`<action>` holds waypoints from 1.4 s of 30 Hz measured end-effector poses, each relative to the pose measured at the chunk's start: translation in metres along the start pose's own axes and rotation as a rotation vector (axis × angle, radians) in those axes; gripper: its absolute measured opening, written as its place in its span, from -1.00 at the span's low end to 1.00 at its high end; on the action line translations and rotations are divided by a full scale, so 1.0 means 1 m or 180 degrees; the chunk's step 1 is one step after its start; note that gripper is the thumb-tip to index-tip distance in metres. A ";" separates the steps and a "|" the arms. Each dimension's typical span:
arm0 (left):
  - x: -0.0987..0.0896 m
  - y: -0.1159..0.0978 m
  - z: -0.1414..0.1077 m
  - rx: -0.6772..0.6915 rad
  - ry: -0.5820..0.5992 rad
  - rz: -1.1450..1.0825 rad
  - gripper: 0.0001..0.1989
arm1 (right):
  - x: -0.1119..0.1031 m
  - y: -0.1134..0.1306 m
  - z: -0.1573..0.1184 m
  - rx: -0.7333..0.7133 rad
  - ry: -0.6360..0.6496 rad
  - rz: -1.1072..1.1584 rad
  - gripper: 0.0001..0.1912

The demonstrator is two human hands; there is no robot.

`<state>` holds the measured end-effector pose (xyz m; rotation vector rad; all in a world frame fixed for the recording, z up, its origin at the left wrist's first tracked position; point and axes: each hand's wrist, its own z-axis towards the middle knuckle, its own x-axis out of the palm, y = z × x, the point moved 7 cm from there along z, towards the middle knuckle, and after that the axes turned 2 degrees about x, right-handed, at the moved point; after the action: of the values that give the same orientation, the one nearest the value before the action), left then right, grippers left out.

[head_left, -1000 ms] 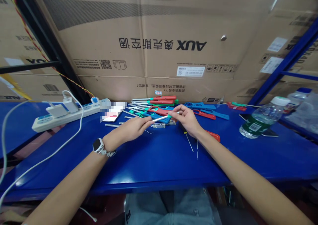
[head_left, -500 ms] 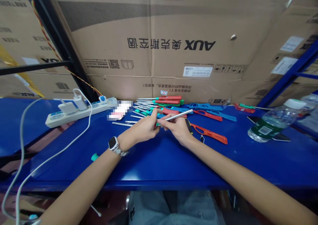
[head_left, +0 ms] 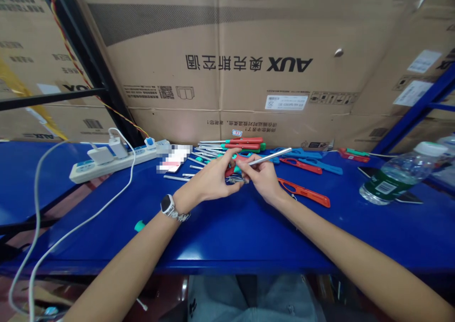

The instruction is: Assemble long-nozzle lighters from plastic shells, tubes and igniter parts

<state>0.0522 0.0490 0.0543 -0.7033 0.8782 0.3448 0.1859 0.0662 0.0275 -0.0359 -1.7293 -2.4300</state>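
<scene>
Between my hands is a long-nosed lighter with a red handle, a green collar and a silver metal tube (head_left: 272, 156) pointing up to the right. My right hand (head_left: 263, 177) pinches it near the collar. My left hand (head_left: 213, 177), with a watch (head_left: 167, 204) on its wrist, is around the red handle end, thumb apart below; its far fingers are partly hidden. Behind my hands lie several red-handled lighters (head_left: 245, 144) and loose metal tubes (head_left: 176, 178). To the right are blue casing pieces (head_left: 322, 165), a red one (head_left: 302, 165) and an orange-red one (head_left: 305, 193).
A white power strip (head_left: 103, 163) with plugs and cables lies at the left on the blue table (head_left: 227, 236). A small green cap (head_left: 140, 225) is near my left forearm. A water bottle (head_left: 396, 175) stands right, with a dark phone (head_left: 408, 197) behind it. Cardboard (head_left: 227, 89) backs the table.
My left thumb has opened away from its fingers, showing more of the red handle. The lighter's tube has shifted slightly right and up with my right hand. The whole view has shifted a little.
</scene>
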 end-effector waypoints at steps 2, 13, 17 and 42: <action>-0.009 0.000 -0.002 0.0101 -0.0027 0.0393 -0.35 | -0.013 0.002 0.003 0.0009 -0.0187 0.0030 -0.54; 0.006 0.016 -0.009 -0.0537 0.0829 0.1595 -0.74 | -0.034 0.005 0.000 0.0041 -0.0515 0.0217 -0.54; 0.012 0.011 -0.009 -0.0640 0.0921 0.1988 -0.74 | -0.032 0.000 0.000 0.0139 -0.0616 0.0337 -0.52; 0.031 0.015 -0.008 -0.0263 0.0339 0.0096 -0.80 | -0.025 0.010 -0.008 -0.0107 -0.0519 0.0165 -0.47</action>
<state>0.0576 0.0542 0.0196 -0.7911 0.9805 0.3749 0.2122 0.0585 0.0319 -0.2872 -1.7274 -2.4799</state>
